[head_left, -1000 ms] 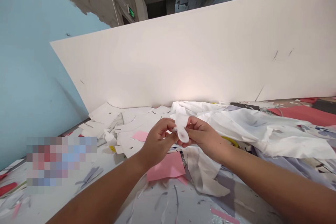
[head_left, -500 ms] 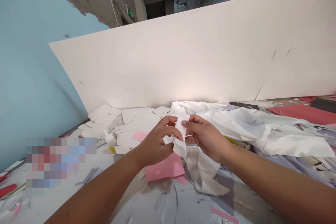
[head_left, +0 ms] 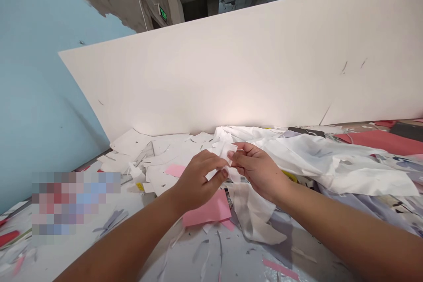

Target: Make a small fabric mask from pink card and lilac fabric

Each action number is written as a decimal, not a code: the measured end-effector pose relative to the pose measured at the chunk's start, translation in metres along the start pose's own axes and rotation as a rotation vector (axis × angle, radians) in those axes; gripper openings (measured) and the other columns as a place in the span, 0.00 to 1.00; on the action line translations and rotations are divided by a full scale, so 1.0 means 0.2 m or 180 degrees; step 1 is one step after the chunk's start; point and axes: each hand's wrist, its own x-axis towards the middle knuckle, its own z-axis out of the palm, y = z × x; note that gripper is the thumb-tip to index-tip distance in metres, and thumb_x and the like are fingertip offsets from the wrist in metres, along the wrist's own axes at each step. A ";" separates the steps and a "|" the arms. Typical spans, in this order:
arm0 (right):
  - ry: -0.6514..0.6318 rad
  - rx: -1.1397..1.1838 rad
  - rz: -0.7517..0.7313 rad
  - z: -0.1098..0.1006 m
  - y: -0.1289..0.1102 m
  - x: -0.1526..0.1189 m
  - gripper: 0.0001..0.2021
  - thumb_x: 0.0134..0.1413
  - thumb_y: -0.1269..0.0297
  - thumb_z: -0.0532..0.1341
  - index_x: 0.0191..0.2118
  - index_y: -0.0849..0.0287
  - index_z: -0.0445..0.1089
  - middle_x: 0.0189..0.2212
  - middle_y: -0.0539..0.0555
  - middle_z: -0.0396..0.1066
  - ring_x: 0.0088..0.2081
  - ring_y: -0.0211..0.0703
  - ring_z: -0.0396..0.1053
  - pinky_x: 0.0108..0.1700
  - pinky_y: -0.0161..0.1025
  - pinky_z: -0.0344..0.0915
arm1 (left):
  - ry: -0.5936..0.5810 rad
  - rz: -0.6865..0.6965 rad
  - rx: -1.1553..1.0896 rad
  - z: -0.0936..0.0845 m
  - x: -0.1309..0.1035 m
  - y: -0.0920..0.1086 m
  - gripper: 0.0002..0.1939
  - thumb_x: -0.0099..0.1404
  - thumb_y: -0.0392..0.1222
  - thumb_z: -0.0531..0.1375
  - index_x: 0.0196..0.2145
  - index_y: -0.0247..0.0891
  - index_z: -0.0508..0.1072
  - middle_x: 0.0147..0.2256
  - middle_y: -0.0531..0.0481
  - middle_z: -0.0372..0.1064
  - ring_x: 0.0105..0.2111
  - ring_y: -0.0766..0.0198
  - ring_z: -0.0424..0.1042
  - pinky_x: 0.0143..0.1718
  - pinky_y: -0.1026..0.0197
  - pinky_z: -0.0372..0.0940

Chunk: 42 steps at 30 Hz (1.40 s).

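A small white strip (head_left: 226, 151), of cloth or paper, is held up between my two hands. My right hand (head_left: 257, 165) pinches its upper right part between thumb and fingers. On the other side my left hand (head_left: 202, 177) has its thumb and fingertips closed on the strip's lower left edge. The strip's lower end hangs partly behind the fingers. Below the hands lie a pink sheet (head_left: 209, 209) and a white cloth piece (head_left: 256, 218) on the littered work surface (head_left: 185, 255).
A large white board (head_left: 211, 70) stands behind the surface. White fabric (head_left: 327, 161) is heaped at right, with a red sheet (head_left: 386, 142) beyond it. White paper scraps (head_left: 132, 145) and a small white bottle (head_left: 136, 173) with a yellow label lie at left.
The left fingers, formerly spread along the strip, have closed into a pinch with the thumb raised. The strip now looks folded and shorter. My right hand keeps its pinch.
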 end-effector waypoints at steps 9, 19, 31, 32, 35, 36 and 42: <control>-0.0231 -0.0188 -0.0306 0.01 0.03 -0.03 0.05 0.42 0.66 0.61 0.29 0.57 0.66 0.20 0.44 0.64 0.26 0.34 0.66 0.35 0.37 0.66 | 0.0699 -0.1308 -0.0732 0.06 0.00 0.05 0.11 0.61 0.48 0.51 0.25 0.39 0.62 0.23 0.56 0.56 0.25 0.69 0.56 0.26 0.67 0.54; 0.0270 0.0184 -0.0071 0.02 -0.01 -0.03 0.10 0.40 0.65 0.64 0.27 0.58 0.61 0.18 0.43 0.61 0.21 0.29 0.61 0.28 0.31 0.65 | 0.0773 -0.0465 -0.0968 0.06 -0.02 0.01 0.08 0.59 0.46 0.53 0.27 0.40 0.65 0.34 0.48 0.57 0.39 0.62 0.59 0.39 0.60 0.57; -0.0154 -0.0573 -0.0440 0.00 0.02 -0.03 0.07 0.44 0.60 0.61 0.29 0.56 0.64 0.20 0.45 0.64 0.26 0.37 0.65 0.35 0.41 0.64 | 0.0000 -0.2160 -0.1782 -0.02 0.05 -0.01 0.10 0.51 0.45 0.59 0.30 0.40 0.64 0.25 0.56 0.58 0.20 0.72 0.58 0.18 0.69 0.52; -0.0154 -0.0664 -0.0508 0.00 0.02 -0.03 0.07 0.45 0.60 0.60 0.31 0.56 0.64 0.21 0.46 0.64 0.27 0.38 0.65 0.35 0.41 0.63 | 0.0015 -0.2146 -0.1789 -0.02 0.05 -0.01 0.09 0.52 0.45 0.59 0.27 0.39 0.63 0.22 0.58 0.56 0.19 0.73 0.55 0.17 0.70 0.51; -0.0245 -0.0712 -0.0628 0.00 0.02 -0.04 0.08 0.46 0.62 0.59 0.35 0.54 0.64 0.29 0.47 0.65 0.31 0.37 0.64 0.35 0.39 0.62 | 0.0201 -0.1978 -0.1990 -0.01 0.05 -0.01 0.09 0.52 0.43 0.59 0.23 0.38 0.62 0.20 0.59 0.53 0.19 0.74 0.53 0.19 0.70 0.52; -0.0290 -0.0698 -0.0583 0.00 0.03 -0.03 0.08 0.46 0.63 0.59 0.35 0.54 0.64 0.31 0.47 0.65 0.32 0.37 0.63 0.35 0.38 0.62 | 0.0279 -0.1932 -0.2080 -0.01 0.05 -0.01 0.09 0.52 0.43 0.59 0.23 0.38 0.61 0.20 0.59 0.53 0.19 0.74 0.54 0.20 0.70 0.52; -0.0478 -0.0615 -0.0110 -0.02 0.08 -0.01 0.04 0.43 0.67 0.59 0.25 0.58 0.61 0.22 0.46 0.62 0.26 0.35 0.63 0.33 0.38 0.62 | 0.0387 -0.1996 -0.2272 -0.01 0.05 -0.02 0.09 0.53 0.45 0.58 0.25 0.38 0.61 0.21 0.59 0.55 0.19 0.74 0.55 0.21 0.69 0.53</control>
